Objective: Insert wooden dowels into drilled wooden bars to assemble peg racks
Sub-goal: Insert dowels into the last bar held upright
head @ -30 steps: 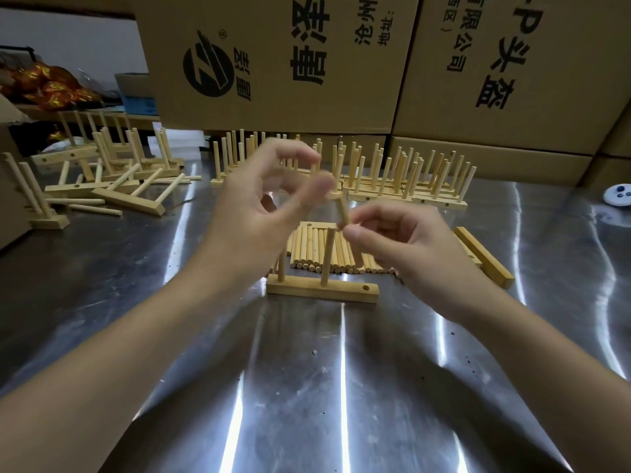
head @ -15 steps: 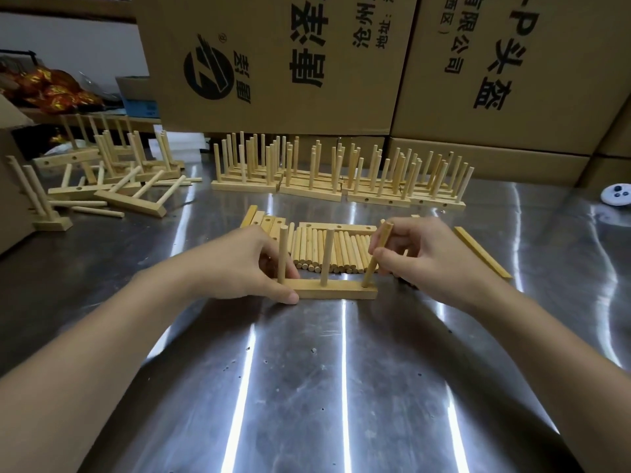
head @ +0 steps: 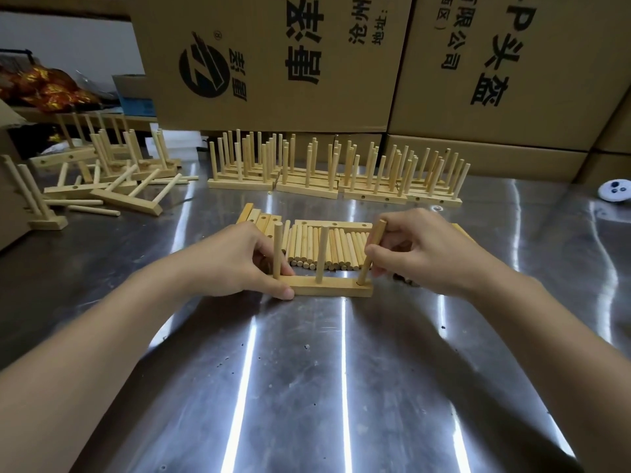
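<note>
A drilled wooden bar point(head: 336, 289) lies on the steel table with two dowels standing upright in it. My left hand point(head: 235, 264) grips the bar's left end, thumb along its front face. My right hand point(head: 426, 252) pinches a third dowel point(head: 373, 254), which leans to the right with its lower tip in the bar's right hole. Just behind the bar lies a row of loose dowels point(head: 327, 249) on top of several spare drilled bars point(head: 263, 220).
Several finished peg racks point(head: 334, 179) stand in rows behind the work spot. More racks and loose dowels point(head: 112, 179) lie jumbled at the left. Big cardboard boxes point(head: 273, 59) wall the back of the table. A small white object point(head: 614, 190) sits at the far right.
Both hands came down from mid-air to the bar. My left hand took hold of its left end, and my right hand brought the dowel's tip into the right hole.
</note>
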{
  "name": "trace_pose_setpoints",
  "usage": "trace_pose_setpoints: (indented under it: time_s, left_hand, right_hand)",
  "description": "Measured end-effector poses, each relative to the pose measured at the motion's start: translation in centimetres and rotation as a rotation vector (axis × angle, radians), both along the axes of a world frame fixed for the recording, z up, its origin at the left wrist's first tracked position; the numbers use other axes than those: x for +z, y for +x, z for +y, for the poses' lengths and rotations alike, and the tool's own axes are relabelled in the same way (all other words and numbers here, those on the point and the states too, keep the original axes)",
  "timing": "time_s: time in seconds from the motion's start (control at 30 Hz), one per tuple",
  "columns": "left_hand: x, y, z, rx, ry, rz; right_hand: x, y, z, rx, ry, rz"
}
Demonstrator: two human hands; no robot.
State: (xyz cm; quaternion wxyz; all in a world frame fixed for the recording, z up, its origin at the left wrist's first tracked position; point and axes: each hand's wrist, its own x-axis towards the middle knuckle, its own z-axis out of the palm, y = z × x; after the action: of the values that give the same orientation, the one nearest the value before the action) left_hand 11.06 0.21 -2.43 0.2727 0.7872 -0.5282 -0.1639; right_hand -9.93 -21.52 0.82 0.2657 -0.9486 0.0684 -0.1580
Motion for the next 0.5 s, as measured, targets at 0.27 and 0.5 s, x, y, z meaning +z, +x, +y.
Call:
trace_pose_setpoints:
  time_s: [0.27,0.5]
  left_hand:
    - [0.11,-0.23,-0.04,0.005,-0.002,0.033]
    - [0.09,-0.13,-0.04,-0.003,0.006,0.034]
  right_hand:
    - [-0.19,0.33,0.93,0.022,-0.141,-0.036]
    - [-0.62,0.44,0.42,0.016,-0.082,-0.046]
